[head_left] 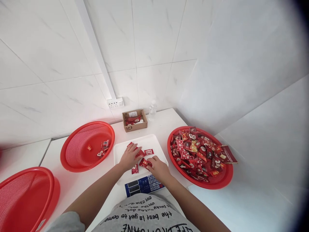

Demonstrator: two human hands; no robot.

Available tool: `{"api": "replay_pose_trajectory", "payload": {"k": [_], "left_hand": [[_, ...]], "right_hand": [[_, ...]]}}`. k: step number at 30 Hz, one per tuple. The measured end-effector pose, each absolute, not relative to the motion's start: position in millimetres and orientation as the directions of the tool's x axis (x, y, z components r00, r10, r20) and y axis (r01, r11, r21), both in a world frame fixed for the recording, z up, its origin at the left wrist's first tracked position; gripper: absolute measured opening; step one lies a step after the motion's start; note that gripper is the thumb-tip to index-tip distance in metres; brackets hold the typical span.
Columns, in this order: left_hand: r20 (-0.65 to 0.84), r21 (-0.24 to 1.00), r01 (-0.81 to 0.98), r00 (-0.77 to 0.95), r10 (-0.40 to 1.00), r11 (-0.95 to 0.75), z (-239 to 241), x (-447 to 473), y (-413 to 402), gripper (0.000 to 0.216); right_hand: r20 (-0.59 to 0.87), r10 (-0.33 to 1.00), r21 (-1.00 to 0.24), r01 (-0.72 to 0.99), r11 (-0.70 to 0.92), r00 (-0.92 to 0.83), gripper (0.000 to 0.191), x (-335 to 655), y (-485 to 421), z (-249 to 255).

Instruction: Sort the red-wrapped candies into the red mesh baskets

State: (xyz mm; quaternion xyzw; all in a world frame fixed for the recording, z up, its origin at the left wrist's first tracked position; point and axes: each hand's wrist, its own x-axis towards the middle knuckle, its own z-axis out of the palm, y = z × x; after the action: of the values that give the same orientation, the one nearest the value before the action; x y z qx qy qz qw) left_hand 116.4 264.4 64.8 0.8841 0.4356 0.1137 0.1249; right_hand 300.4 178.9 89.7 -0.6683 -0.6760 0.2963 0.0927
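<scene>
Both hands work over the white tray (120, 149) of a digital scale (142, 186). My left hand (130, 157) lies over a red candy packet (140, 151), fingers spread and stretched out. Whether it grips the packet I cannot tell, but the fingers look apart. My right hand (156, 168) has its thumb and fingers closed on a red candy packet (145, 162) at the tray's middle. Close by on the tray lie a small red-and-white candy packet (149, 151) and another red packet (135, 169) below my left hand.
To the right, a red basket (229, 180) is heaped with red candy packets (193, 151). A red basket (74, 145) with a few packets stands left, another red basket (48, 180) nearer. Behind the scale are a cardboard box (136, 127) of packets and a clear bottle (153, 109) by the wall.
</scene>
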Motion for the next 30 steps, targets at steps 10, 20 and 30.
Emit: {"api": "replay_pose_trajectory", "payload": {"k": [10, 20, 30], "left_hand": [[0.025, 0.321, 0.740, 0.617, 0.787, -0.590, 53.3, 113.0, 260.6, 0.037], [-0.034, 0.364, 0.757, 0.594, 0.804, -0.543, 58.9, 114.8, 251.0, 0.049], [-0.048, 0.324, 0.751, 0.620, 0.783, -0.574, 50.6, 110.5, 250.8, 0.056]], "right_hand": [[-0.317, 0.945, -0.374, 0.927, -0.042, -0.085, 0.023, 289.0, 192.5, 83.5], [-0.261, 0.965, -0.424, 0.901, -0.086, -0.030, 0.040, 305.1, 203.2, 89.6], [-0.299, 0.950, -0.381, 0.924, -0.029, -0.093, 0.043, 310.6, 207.2, 84.9]]}}
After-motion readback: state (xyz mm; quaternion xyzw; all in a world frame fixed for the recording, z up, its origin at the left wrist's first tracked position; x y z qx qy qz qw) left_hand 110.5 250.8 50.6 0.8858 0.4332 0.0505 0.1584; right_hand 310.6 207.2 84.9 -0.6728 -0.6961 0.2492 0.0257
